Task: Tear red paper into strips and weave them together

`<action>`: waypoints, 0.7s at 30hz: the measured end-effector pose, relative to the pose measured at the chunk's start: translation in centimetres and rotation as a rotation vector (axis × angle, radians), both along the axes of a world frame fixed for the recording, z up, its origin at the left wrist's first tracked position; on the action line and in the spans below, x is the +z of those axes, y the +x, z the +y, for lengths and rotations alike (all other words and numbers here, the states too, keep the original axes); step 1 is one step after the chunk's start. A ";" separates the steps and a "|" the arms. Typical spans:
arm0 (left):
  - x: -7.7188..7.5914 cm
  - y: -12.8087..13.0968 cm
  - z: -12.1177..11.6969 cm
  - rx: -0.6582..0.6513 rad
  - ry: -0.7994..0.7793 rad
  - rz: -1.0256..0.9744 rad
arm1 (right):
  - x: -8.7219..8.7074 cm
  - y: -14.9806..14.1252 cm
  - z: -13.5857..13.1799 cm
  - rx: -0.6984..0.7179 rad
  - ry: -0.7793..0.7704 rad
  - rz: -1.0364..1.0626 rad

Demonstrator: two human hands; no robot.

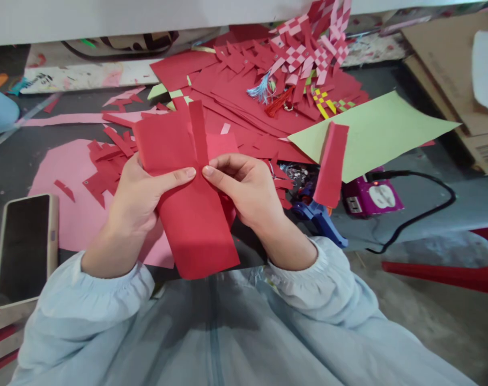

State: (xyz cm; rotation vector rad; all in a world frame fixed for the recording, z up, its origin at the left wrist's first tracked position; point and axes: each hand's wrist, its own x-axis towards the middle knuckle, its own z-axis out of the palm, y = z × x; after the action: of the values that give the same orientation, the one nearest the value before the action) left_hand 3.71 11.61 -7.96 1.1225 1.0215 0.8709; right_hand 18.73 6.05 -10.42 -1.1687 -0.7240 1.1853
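Note:
Between my hands is a folded sheet of red paper (196,225), held tilted above the table. My left hand (143,187) grips its left side, thumb lying flat across the front and the other fingers hidden behind. My right hand (244,185) pinches its right edge between thumb and bent forefinger, at the base of a narrow red strip (199,131) that stands partly torn or split from the sheet. The two thumb tips nearly meet at that spot. Under and behind the sheet lie pink paper (67,171) and red cut scraps (103,166).
Red sheets and woven red-and-pink paper pieces (296,56) pile up at the back. To the right are a green sheet (381,128), a folded red strip (332,161), a blue-handled tool (324,222), a purple box with a cable (372,197) and cardboard (449,69). A phone (24,249) lies left.

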 end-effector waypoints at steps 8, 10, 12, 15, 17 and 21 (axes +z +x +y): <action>0.1 0.1 0.0 0.017 -0.020 0.009 | -0.1 -0.4 0.1 -0.010 -0.025 0.034; 0.2 0.1 0.0 0.017 -0.023 0.005 | -0.1 -0.4 0.0 -0.006 -0.020 0.037; 0.2 0.2 -0.1 0.018 -0.036 0.004 | -0.2 -0.5 0.0 -0.009 -0.013 0.040; 0.2 0.2 -0.1 0.020 -0.048 -0.004 | -0.2 -0.5 -0.1 -0.020 0.003 0.058; 0.2 0.2 -0.1 0.020 -0.057 -0.012 | -0.3 -0.5 -0.1 -0.020 0.017 0.073; 0.3 0.3 0.0 0.011 -0.110 -0.004 | -0.4 -0.6 -0.1 -0.018 0.038 0.096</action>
State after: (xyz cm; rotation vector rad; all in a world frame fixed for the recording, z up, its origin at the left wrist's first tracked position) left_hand 3.98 11.60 -7.68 1.0231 1.0605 0.8153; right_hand 18.18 5.94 -10.81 -1.0770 -0.6595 1.1993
